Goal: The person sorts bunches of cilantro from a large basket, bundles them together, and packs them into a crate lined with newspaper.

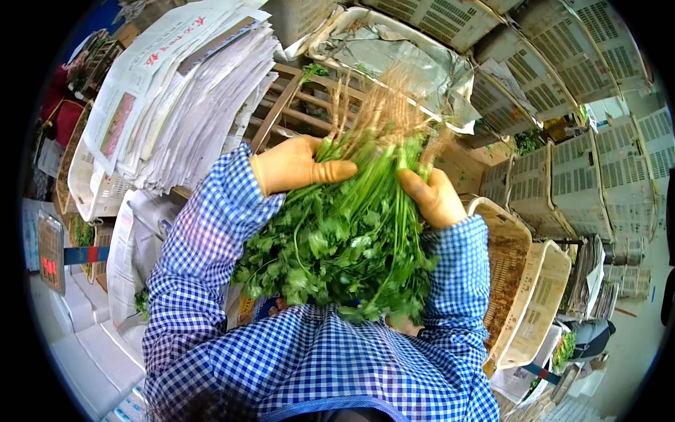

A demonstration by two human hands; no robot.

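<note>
A large bunch of coriander [344,246] is held up in front of my chest. Its leaves hang toward me, and its thin brown roots point away. My left hand [301,167], in a tan glove, grips the stems on the left just below the roots, thumb across them. On the other side my right hand [436,198], gloved alike, closes round the stems with its thumb on top. Most fingers of both hands are hidden behind the greens. Beyond the roots lies a brown slatted wooden rack [278,112].
A tall stack of newspapers [190,91] rises at the left on a white crate [88,179]. A plastic-lined crate [394,49] stands ahead. Pale crates [587,183] are piled at the right, with dirty empty baskets [503,267] near my right arm. A scale display [51,253] is far left.
</note>
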